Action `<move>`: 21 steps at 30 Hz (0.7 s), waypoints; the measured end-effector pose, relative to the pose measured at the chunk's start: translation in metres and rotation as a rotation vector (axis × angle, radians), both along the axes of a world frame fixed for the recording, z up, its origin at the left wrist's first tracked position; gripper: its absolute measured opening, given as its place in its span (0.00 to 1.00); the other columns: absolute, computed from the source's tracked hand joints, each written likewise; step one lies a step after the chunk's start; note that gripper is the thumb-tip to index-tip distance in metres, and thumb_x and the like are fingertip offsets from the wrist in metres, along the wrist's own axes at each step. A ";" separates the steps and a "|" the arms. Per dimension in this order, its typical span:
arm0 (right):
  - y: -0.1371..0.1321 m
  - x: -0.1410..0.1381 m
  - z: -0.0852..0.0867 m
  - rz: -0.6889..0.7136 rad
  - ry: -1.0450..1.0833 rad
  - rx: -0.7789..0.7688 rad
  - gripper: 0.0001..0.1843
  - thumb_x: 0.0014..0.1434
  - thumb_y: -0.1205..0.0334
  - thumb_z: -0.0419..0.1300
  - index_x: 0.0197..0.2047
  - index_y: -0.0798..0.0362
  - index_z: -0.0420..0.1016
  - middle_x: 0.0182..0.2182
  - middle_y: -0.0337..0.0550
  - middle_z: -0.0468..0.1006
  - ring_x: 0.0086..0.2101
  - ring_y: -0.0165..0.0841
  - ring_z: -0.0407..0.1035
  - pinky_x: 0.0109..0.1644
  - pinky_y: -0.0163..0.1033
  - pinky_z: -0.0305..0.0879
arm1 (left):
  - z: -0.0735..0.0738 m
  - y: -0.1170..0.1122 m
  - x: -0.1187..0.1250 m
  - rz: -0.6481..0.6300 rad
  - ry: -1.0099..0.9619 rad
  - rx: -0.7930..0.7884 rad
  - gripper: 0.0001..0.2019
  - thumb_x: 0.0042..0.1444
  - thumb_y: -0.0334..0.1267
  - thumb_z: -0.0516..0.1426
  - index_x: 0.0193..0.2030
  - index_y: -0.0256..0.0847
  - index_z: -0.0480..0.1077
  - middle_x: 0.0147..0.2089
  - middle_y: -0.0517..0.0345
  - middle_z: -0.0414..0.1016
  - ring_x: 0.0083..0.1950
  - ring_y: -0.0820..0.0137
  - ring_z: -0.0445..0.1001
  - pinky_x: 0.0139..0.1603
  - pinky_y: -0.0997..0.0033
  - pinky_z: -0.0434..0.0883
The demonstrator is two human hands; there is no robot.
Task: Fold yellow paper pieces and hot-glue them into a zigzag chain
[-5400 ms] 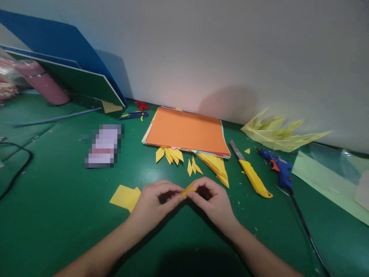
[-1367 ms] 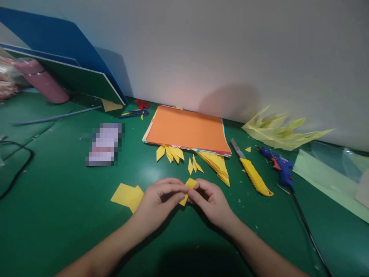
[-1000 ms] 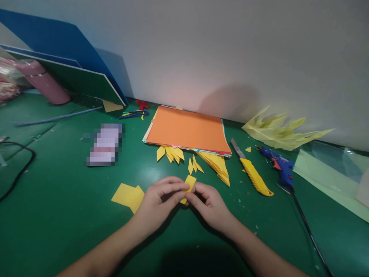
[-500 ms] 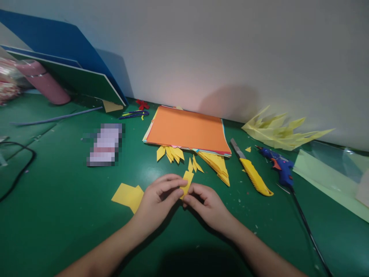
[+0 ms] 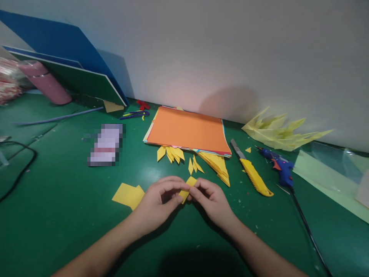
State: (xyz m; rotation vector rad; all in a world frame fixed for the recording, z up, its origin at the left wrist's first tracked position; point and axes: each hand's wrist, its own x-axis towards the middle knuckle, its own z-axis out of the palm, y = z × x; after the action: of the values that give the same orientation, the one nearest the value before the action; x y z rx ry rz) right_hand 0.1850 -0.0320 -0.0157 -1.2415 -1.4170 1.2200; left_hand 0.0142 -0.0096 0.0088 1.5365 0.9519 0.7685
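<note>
My left hand [image 5: 157, 202] and my right hand [image 5: 211, 200] meet over the green table, both pinching one small folded yellow paper piece [image 5: 186, 188] between thumbs and fingertips. Most of the piece is hidden by the fingers. Two flat yellow paper squares [image 5: 128, 195] lie just left of my left hand. Several finished yellow folded points [image 5: 170, 153] lie beyond the hands, and a stack of yellow triangles [image 5: 216, 164] sits to their right.
A stack of coloured sheets with orange on top [image 5: 187, 130] lies by the wall. A yellow utility knife [image 5: 253, 177] and a blue glue gun [image 5: 278, 165] with its cord lie to the right. Pale yellow spiky paper [image 5: 276, 132], boards [image 5: 72, 73] and a pink cylinder [image 5: 43, 82] stand further off.
Over the last seconds the yellow piece has been turned and refolded between my fingertips; half a second ago it stood more upright, now it sits lower and shorter between the hands.
</note>
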 end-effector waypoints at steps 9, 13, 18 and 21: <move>0.002 0.004 -0.006 -0.232 -0.080 0.233 0.06 0.60 0.60 0.56 0.32 0.51 0.68 0.26 0.38 0.72 0.27 0.30 0.68 0.31 0.34 0.66 | -0.004 0.004 -0.005 -0.011 0.198 -0.033 0.07 0.49 0.32 0.53 0.35 0.38 0.71 0.31 0.58 0.71 0.30 0.72 0.69 0.32 0.71 0.68; -0.001 0.005 -0.004 -0.186 -0.370 0.579 0.09 0.60 0.66 0.57 0.44 0.48 0.70 0.40 0.44 0.75 0.40 0.35 0.69 0.43 0.42 0.66 | -0.010 0.003 -0.004 0.038 0.241 0.039 0.07 0.48 0.31 0.53 0.36 0.40 0.63 0.27 0.64 0.67 0.26 0.75 0.65 0.28 0.75 0.64; -0.003 0.002 0.000 0.147 -0.567 0.742 0.14 0.63 0.69 0.54 0.52 0.49 0.69 0.47 0.45 0.76 0.43 0.36 0.67 0.46 0.43 0.63 | -0.012 0.001 -0.005 -0.019 0.158 -0.020 0.16 0.49 0.32 0.52 0.47 0.42 0.59 0.31 0.63 0.72 0.29 0.74 0.67 0.31 0.74 0.66; -0.003 0.001 0.000 0.174 -0.556 0.739 0.13 0.65 0.68 0.52 0.50 0.51 0.70 0.44 0.46 0.77 0.40 0.34 0.67 0.42 0.41 0.64 | -0.012 0.001 -0.005 -0.054 0.134 -0.055 0.19 0.50 0.33 0.53 0.50 0.41 0.60 0.34 0.60 0.73 0.31 0.73 0.69 0.34 0.73 0.66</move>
State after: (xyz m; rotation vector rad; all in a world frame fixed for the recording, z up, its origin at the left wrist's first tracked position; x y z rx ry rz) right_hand 0.1857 -0.0347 -0.0153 -0.9575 -2.1527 0.3510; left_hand 0.0089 -0.0091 -0.0035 1.5745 1.0166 0.6024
